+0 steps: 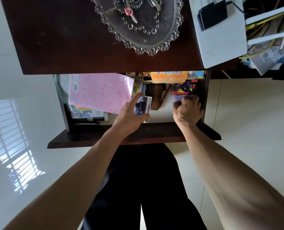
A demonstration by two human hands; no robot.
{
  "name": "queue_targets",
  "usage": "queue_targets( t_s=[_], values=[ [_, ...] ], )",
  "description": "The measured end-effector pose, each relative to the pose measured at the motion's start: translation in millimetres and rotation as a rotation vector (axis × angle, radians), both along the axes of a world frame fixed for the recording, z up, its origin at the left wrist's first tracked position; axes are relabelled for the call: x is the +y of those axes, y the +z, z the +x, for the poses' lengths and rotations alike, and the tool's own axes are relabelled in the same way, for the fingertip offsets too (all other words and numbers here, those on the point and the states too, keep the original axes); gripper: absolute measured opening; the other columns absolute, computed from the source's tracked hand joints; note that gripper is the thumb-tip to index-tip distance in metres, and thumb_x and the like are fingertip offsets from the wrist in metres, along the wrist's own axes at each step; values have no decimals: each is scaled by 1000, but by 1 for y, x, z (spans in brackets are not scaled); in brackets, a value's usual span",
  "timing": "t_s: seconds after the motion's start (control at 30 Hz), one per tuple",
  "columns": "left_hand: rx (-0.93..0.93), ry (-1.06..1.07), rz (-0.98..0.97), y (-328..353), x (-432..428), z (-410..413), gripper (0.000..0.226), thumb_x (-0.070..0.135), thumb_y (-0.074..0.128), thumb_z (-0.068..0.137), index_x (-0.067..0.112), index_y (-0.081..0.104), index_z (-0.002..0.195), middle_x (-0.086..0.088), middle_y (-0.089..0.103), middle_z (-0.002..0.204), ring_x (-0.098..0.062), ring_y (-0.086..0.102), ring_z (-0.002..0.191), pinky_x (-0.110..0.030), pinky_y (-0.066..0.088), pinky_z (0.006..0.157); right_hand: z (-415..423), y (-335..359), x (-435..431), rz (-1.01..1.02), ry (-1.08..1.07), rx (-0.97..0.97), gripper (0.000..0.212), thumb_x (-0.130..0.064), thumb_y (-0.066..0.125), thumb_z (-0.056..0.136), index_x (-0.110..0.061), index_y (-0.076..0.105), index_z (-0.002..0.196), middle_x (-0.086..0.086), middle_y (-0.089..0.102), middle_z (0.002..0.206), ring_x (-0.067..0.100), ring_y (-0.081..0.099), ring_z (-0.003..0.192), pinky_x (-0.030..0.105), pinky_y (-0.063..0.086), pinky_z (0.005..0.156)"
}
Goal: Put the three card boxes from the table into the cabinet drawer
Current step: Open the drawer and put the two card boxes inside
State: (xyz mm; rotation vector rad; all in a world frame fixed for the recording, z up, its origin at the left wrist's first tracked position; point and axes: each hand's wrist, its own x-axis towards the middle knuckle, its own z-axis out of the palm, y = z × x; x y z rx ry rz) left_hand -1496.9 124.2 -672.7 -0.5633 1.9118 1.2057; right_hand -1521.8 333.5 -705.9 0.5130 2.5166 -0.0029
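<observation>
The dark wooden cabinet drawer [138, 133] stands pulled out below the cabinet top. Over its middle, my left hand [131, 113] holds a blue-and-clear card box [143, 105]. At the drawer's right side my right hand [187, 110] is closed around a purple card box [181, 97], mostly hidden under the fingers, low on the white drawer floor. A red, black and yellow card box [185, 87] lies just behind it, against the right wall.
A pink plastic folder [99, 92] fills the drawer's left half over discs and papers. An orange packet [169, 77] sits at the back. On the cabinet top [55, 39] rest a glass tray of keys [138, 22] and a white router [220, 39].
</observation>
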Motion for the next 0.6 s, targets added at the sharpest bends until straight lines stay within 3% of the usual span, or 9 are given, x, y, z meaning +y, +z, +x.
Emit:
queue_targets(
  t_s=[0.2, 0.33, 0.4, 0.5, 0.6],
  values=[
    [-8, 15, 7, 12, -1, -9, 90, 30, 72, 81, 47, 15, 149, -3, 51, 139, -17, 54, 113, -32, 49, 84, -5, 6, -2, -104, -81, -30, 41, -43, 64, 93, -11, 63, 119, 15, 54, 136, 35, 56, 122, 48, 46, 102],
    [64, 9, -37, 35, 1, -6, 100, 23, 73, 79, 40, 7, 151, 3, 57, 124, -17, 59, 98, -29, 46, 78, -12, 34, -20, -469, -327, 34, 26, -36, 62, 94, -13, 69, 106, 7, 71, 112, 18, 67, 94, 26, 48, 74],
    [125, -77, -109, 48, 1, -2, 101, 23, 72, 77, 33, 6, 152, -2, 61, 124, -21, 60, 100, -38, 49, 88, -14, 58, -33, -677, -380, 28, 25, -39, 62, 95, -16, 69, 103, -3, 73, 99, 7, 66, 85, 25, 48, 68],
    [149, -210, -266, 63, -2, 6, 100, 31, 69, 73, 33, 6, 150, -5, 59, 127, -27, 53, 107, -46, 46, 96, -9, 85, -50, -832, -222, 17, 26, -38, 68, 91, -17, 67, 106, -4, 71, 94, 7, 65, 83, 21, 48, 70],
    [190, -302, -340, 70, -4, 13, 101, 37, 69, 71, 29, 7, 151, -2, 58, 129, -26, 48, 111, -44, 40, 99, -3, 98, -61, -845, -59, -99, 52, -42, 76, 85, -15, 60, 126, -6, 60, 109, 8, 56, 96, 7, 38, 74]
  ],
)
